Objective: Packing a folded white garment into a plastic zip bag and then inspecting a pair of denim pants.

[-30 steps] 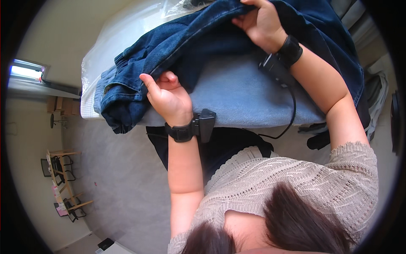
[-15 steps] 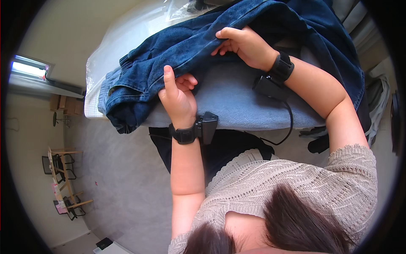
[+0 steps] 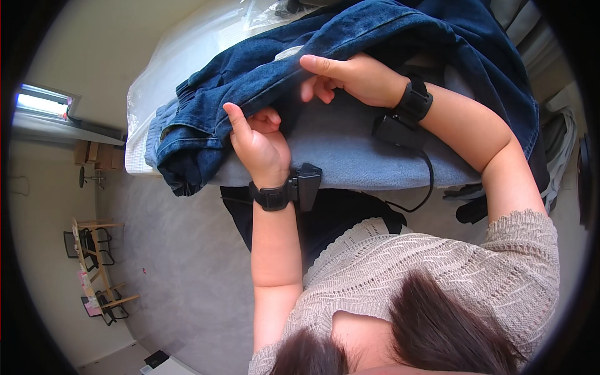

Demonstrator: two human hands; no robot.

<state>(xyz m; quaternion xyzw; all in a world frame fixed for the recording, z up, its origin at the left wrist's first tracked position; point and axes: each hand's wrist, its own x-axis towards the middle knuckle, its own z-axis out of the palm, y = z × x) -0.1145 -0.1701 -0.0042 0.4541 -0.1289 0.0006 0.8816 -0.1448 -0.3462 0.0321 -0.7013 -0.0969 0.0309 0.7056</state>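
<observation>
A dark blue denim garment (image 3: pixel 262 90) lies bunched across the light blue padded surface (image 3: pixel 369 159), with gathered cuffs at its left end. Along its near edge, my left hand (image 3: pixel 262 150) is closed on the denim, thumb on top and fingers curled beneath. Farther right, my right hand (image 3: pixel 362 80) pinches the same edge between its thumb and bent fingers. A small whitish patch (image 3: pixel 289 54) shows beyond the raised fold by my right thumb; I cannot tell what it is. The garment's right part drapes down past my right forearm.
Clear plastic wrap (image 3: pixel 269 15) lies at the far side, over a white surface. A black cable (image 3: pixel 430 187) hangs from the device on my right wrist. Grey cloth (image 3: pixel 559 156) hangs at the right. Tables and chairs (image 3: pixel 97 269) stand far off at the left.
My right hand has moved left and slightly nearer with the denim edge. My left hand has shifted a little left. The whitish patch has come into view beyond the fold.
</observation>
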